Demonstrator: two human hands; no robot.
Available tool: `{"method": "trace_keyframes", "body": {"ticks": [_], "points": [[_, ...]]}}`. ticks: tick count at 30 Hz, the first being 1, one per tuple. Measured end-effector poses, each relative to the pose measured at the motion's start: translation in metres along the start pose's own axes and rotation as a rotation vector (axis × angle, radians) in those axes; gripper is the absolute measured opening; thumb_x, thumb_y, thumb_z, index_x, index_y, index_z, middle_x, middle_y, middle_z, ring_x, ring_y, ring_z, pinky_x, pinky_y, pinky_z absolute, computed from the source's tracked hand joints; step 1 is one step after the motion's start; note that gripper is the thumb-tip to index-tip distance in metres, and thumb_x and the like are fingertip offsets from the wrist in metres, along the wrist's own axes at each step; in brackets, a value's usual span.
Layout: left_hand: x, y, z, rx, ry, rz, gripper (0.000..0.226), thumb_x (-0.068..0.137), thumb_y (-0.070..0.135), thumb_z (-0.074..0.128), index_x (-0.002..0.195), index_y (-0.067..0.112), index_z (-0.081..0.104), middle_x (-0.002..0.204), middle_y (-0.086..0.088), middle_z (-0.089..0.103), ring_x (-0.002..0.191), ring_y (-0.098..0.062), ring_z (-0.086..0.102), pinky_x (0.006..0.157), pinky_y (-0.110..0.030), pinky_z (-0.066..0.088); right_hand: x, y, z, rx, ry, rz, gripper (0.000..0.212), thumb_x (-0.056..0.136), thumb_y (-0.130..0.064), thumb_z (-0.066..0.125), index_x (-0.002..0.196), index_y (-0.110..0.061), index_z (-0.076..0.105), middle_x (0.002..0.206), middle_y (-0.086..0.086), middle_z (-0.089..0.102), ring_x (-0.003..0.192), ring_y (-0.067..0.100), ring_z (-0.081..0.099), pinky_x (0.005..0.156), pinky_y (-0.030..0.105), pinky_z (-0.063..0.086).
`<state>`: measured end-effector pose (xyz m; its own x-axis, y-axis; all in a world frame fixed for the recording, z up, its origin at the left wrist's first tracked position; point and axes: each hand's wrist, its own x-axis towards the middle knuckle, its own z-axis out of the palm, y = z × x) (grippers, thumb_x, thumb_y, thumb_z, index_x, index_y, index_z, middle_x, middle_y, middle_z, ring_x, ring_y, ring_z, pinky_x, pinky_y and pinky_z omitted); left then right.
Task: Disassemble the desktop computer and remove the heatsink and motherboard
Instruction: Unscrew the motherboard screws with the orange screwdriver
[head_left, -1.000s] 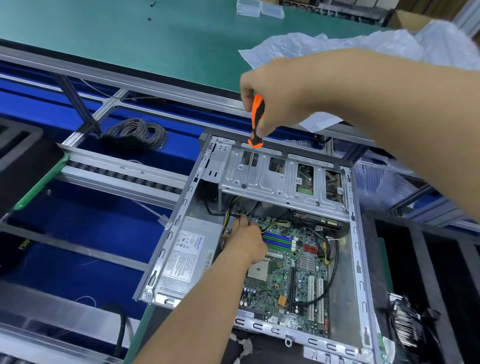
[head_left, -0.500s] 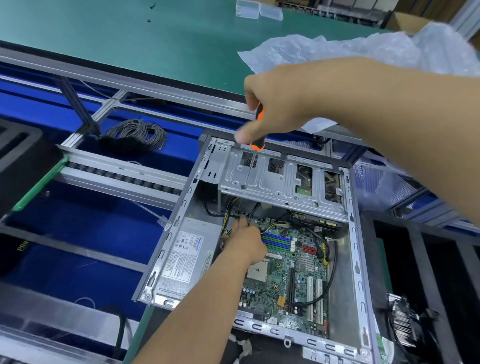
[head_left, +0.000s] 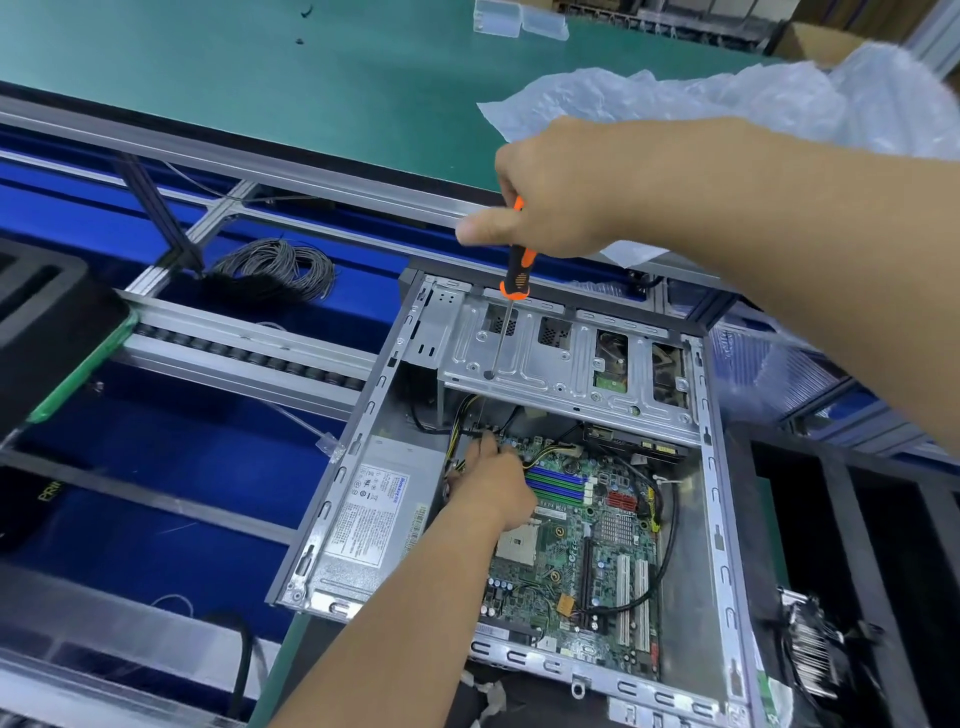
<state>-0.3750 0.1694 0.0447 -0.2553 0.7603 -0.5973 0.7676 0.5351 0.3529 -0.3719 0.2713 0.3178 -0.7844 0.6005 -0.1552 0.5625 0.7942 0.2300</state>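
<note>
My right hand (head_left: 550, 192) gripped the orange-and-black screwdriver (head_left: 514, 275), its shaft running down through an access hole in the drive cage (head_left: 561, 364) toward something beneath that I could not see. My left hand (head_left: 493, 483) lay inside the case (head_left: 719, 519) at the upper corner of the motherboard (head_left: 587, 545), fingers reaching in among the yellow-and-black wires by the power supply (head_left: 374, 519); whether they pinched a connector or only touched it, I could not tell. The board sat flat in the case with its CPU socket (head_left: 517, 545) bare, and what looked like the heatsink (head_left: 813, 654) lay outside, in a black tray to the right. So I judged the heatsink step done and the board's release in hand: a screw under the cage, most likely. The next move called for seating the tip squarely on a screw I could not see, keeping the shaft upright, then freeing the cables before lifting.
</note>
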Motion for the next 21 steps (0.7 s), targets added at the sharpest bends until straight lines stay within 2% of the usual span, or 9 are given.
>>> {"method": "trace_keyframes", "body": {"ticks": [3, 6, 8, 11, 13, 16, 17, 19, 21], "points": [[-0.0002, -0.0001, -0.0004, -0.003, 0.000, 0.001, 0.073, 0.094, 0.017, 0.048, 0.155, 0.010, 0.008, 0.163, -0.007, -0.008, 0.149, -0.027, -0.007, 0.115, -0.055, 0.020, 0.0008, -0.0041, -0.0001, -0.038, 0.044, -0.078, 0.049, 0.085, -0.058, 0.055, 0.099, -0.011, 0.060, 0.085, 0.012, 0.058, 0.077, 0.030, 0.054, 0.053, 0.030, 0.037], [-0.0002, -0.0001, -0.0001, -0.001, 0.007, 0.006, 0.073, 0.094, 0.016, 0.048, 0.155, 0.009, 0.009, 0.163, -0.007, -0.008, 0.148, -0.027, -0.007, 0.115, -0.056, 0.020, -0.0023, -0.0008, -0.0054, 0.054, -0.025, -0.132, 0.041, 0.078, -0.044, 0.072, 0.105, -0.017, 0.056, 0.087, 0.003, 0.060, 0.079, 0.025, 0.053, 0.053, 0.029, 0.035], [-0.0001, 0.0001, 0.0001, 0.002, 0.009, 0.007, 0.072, 0.094, 0.017, 0.048, 0.155, 0.009, 0.009, 0.163, -0.007, -0.008, 0.148, -0.027, -0.007, 0.115, -0.056, 0.020, -0.0039, 0.0020, -0.0065, 0.062, -0.055, -0.121, 0.051, 0.072, -0.051, 0.076, 0.106, -0.023, 0.051, 0.080, -0.004, 0.051, 0.070, 0.017, 0.048, 0.050, 0.028, 0.029], [0.0007, -0.0001, 0.0005, -0.006, 0.008, 0.006, 0.073, 0.094, 0.016, 0.048, 0.155, 0.009, 0.009, 0.163, -0.007, -0.008, 0.148, -0.027, -0.007, 0.115, -0.055, 0.020, -0.0022, 0.0017, -0.0013, 0.000, -0.020, -0.052, 0.066, 0.073, -0.079, 0.050, 0.099, -0.018, 0.053, 0.080, 0.002, 0.048, 0.074, 0.023, 0.052, 0.051, 0.029, 0.030], [0.0011, -0.0007, 0.0008, -0.016, 0.012, 0.009, 0.073, 0.094, 0.018, 0.048, 0.155, 0.009, 0.008, 0.163, -0.007, -0.008, 0.148, -0.027, -0.008, 0.114, -0.053, 0.020, -0.0007, -0.0002, 0.0009, -0.029, 0.000, -0.042, 0.067, 0.080, -0.076, 0.044, 0.096, -0.013, 0.060, 0.081, 0.008, 0.052, 0.080, 0.031, 0.057, 0.056, 0.032, 0.038], [0.0014, -0.0013, 0.0019, -0.023, 0.013, 0.011, 0.073, 0.095, 0.019, 0.048, 0.155, 0.009, 0.008, 0.163, -0.007, -0.008, 0.149, -0.027, -0.009, 0.115, -0.052, 0.020, 0.0006, -0.0015, -0.0001, -0.019, -0.040, -0.116, 0.040, 0.084, -0.048, 0.063, 0.101, -0.012, 0.062, 0.085, 0.010, 0.061, 0.081, 0.028, 0.057, 0.061, 0.033, 0.043], [0.0016, -0.0015, 0.0022, -0.023, 0.012, 0.011, 0.073, 0.094, 0.019, 0.048, 0.155, 0.009, 0.008, 0.163, -0.007, -0.008, 0.149, -0.027, -0.009, 0.115, -0.053, 0.020, 0.0000, -0.0010, -0.0012, -0.010, -0.057, -0.129, 0.040, 0.082, -0.044, 0.067, 0.105, -0.012, 0.061, 0.088, 0.009, 0.063, 0.080, 0.026, 0.054, 0.060, 0.032, 0.040], [0.0024, -0.0018, 0.0024, -0.025, 0.015, 0.011, 0.073, 0.094, 0.019, 0.049, 0.155, 0.010, 0.009, 0.163, -0.007, -0.008, 0.149, -0.027, -0.008, 0.115, -0.053, 0.020, -0.0013, 0.0000, -0.0017, -0.011, -0.075, -0.095, 0.054, 0.077, -0.058, 0.068, 0.107, -0.016, 0.050, 0.086, 0.004, 0.055, 0.080, 0.026, 0.052, 0.057, 0.032, 0.036], [0.0028, -0.0019, 0.0025, -0.028, 0.016, 0.012, 0.073, 0.093, 0.018, 0.049, 0.155, 0.010, 0.010, 0.163, -0.006, -0.007, 0.149, -0.027, -0.008, 0.116, -0.054, 0.019, -0.0023, -0.0024, -0.0014, -0.045, -0.038, -0.048, 0.059, 0.079, -0.073, 0.051, 0.101, -0.019, 0.043, 0.079, 0.002, 0.041, 0.073, 0.028, 0.050, 0.056, 0.033, 0.034]]}}
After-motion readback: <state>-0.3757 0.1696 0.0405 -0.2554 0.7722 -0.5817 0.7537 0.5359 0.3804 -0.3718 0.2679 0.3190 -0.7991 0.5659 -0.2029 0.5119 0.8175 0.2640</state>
